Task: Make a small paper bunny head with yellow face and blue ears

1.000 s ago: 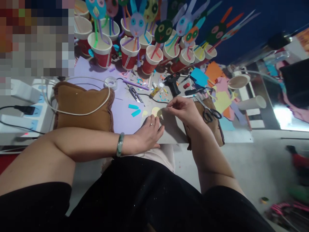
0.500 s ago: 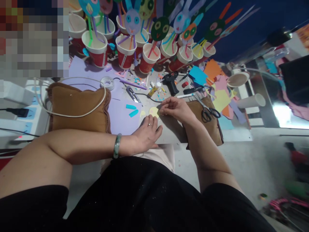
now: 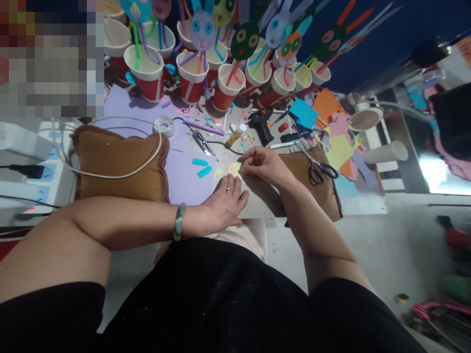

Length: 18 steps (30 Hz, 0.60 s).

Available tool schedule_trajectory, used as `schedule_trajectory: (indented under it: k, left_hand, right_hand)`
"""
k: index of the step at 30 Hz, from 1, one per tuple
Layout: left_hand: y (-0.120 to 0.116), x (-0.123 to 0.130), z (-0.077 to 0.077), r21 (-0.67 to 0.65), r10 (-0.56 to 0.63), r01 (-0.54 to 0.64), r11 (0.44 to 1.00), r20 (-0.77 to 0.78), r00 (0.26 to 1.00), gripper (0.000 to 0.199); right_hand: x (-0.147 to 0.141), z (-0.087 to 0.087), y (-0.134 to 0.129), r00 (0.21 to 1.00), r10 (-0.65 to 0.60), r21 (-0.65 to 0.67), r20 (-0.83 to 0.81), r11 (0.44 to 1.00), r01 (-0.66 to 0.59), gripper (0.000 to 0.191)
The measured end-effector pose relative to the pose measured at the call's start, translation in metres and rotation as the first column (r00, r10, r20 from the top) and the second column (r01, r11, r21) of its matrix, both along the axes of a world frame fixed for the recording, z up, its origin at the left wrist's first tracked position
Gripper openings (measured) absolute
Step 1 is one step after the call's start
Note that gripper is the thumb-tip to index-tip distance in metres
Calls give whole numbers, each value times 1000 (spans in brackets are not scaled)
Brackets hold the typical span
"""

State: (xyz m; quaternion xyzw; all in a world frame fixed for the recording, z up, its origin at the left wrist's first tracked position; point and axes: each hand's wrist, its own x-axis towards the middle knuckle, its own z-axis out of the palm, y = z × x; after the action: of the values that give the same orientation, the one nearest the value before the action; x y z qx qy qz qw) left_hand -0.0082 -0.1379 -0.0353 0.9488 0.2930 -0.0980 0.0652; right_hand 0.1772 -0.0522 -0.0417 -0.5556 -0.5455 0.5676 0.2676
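My left hand (image 3: 225,202) lies flat on the table, fingers stretched out, its fingertips on the near edge of a small yellow paper piece (image 3: 233,168). At the right edge of that piece, my right hand (image 3: 262,164) is closed in a pinch; what its fingertips hold, if anything, I cannot make out. Part of the yellow paper is hidden by the fingers. A smaller pale yellow scrap (image 3: 219,171) is just left of it. Two blue paper strips (image 3: 201,166) with rounded ends rest on a purple sheet (image 3: 184,189) to the left.
Red paper cups (image 3: 147,73) with straws and paper rabbit faces line the back. A glue gun (image 3: 262,125), glue stick (image 3: 236,133) and utility knife (image 3: 203,143) lie ahead. Black-handled scissors (image 3: 316,166) rest on a brown cushion at right; another brown cushion (image 3: 117,152) sits left.
My right hand has shifted very slightly left at the yellow paper's edge. The left hand stays in place on the paper.
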Motion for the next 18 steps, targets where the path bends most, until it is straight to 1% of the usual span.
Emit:
schedule_trajectory:
  k: [9, 13, 15, 18]
  left_hand:
    - [0, 0, 0, 10, -6, 6, 1000, 2, 1000, 83]
    - [0, 0, 0, 8, 3, -4, 1000, 9, 1000, 84]
    - [0, 0, 1, 1, 7, -7, 1000, 8, 1000, 83]
    - [0, 0, 2, -11, 9, -9, 1000, 3, 1000, 81]
  right_hand:
    - [-3, -5, 0, 998, -13, 68, 68, 998, 8, 35]
    - [0, -4, 0, 996, -24, 104, 81, 994, 16, 35]
    - [4, -2, -1, 996, -26, 119, 86, 993, 16, 31]
    - [11, -1, -7, 990, -45, 182, 131, 983, 21, 22]
